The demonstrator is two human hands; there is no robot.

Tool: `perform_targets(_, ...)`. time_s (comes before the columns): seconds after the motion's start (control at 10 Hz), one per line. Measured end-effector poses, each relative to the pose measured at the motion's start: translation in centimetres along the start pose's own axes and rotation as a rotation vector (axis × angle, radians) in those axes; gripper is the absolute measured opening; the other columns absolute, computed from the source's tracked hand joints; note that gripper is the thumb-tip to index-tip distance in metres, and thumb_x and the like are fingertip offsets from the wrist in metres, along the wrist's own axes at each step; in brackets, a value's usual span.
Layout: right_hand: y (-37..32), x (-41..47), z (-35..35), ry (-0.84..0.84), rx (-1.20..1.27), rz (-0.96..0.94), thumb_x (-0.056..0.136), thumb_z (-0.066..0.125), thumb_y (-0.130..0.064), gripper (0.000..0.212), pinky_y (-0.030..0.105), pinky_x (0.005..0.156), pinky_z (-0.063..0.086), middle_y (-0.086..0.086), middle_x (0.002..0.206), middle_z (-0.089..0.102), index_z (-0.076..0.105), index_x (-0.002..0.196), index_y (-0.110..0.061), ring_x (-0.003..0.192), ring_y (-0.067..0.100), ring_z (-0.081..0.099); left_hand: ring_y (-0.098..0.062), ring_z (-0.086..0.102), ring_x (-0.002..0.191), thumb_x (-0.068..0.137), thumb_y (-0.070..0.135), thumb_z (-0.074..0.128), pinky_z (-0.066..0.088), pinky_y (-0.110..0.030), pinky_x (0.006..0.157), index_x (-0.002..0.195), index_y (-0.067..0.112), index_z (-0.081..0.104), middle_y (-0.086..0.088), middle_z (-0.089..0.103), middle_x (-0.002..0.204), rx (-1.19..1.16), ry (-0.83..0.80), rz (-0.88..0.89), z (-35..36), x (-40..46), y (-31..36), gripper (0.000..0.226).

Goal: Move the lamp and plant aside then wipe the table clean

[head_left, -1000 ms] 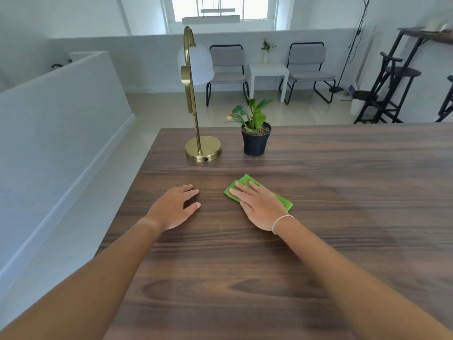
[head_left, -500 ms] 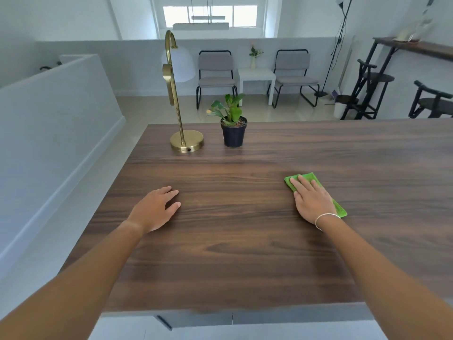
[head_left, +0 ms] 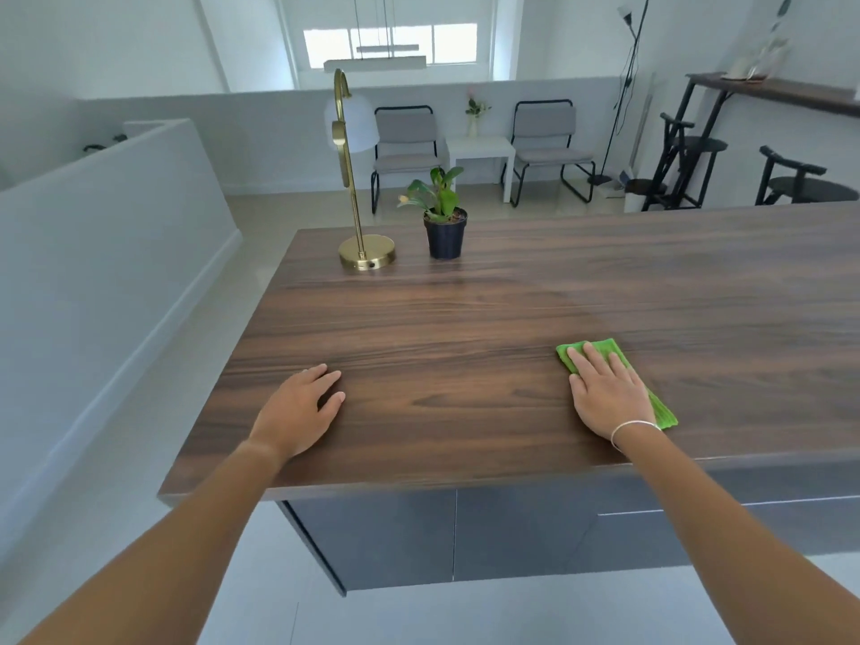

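A brass lamp [head_left: 360, 235] with a white shade stands at the far left corner of the dark wooden table [head_left: 465, 328]. Just right of it is a small green plant in a black pot [head_left: 444, 230]. My right hand [head_left: 605, 393] lies flat, palm down, pressing a folded green cloth [head_left: 600, 353] onto the table near the front edge. My left hand [head_left: 302, 412] rests on the bare wood near the front left, fingers loosely apart, holding nothing.
A white half wall [head_left: 116, 253] runs along the left of the table. Beyond the far edge stand two grey chairs [head_left: 407, 146] and a white side table [head_left: 481, 151]. Black stools [head_left: 688, 160] and a high shelf are at the back right.
My right hand has slid the green cloth from the table's middle to the right and toward the front edge. The view has pulled back, showing the cabinet below. The left hand stays put.
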State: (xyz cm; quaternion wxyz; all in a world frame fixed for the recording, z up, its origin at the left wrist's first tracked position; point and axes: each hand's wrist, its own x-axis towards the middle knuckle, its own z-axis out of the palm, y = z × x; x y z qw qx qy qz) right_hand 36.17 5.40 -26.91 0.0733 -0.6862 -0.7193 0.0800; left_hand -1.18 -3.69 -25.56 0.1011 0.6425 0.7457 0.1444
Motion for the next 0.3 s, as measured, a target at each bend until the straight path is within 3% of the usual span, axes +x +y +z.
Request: perform_targets(0.3,-2.0,-2.5,-0.9,-0.008,-0.013,0.016,0.097,0.033,-0.037,0.051,0.044,0.119,0.012,0.000,0.158,0.016,0.023,0.146,-0.026,0.145,0.029,0.014,-0.022,0.025,0.142,0.095,0.034,0.042,0.019,-0.035,0.117,0.138,0.018,0.042,-0.004,0.035,0.151,-0.069,0.079,0.095,0.8,-2.6,-2.4,0.045)
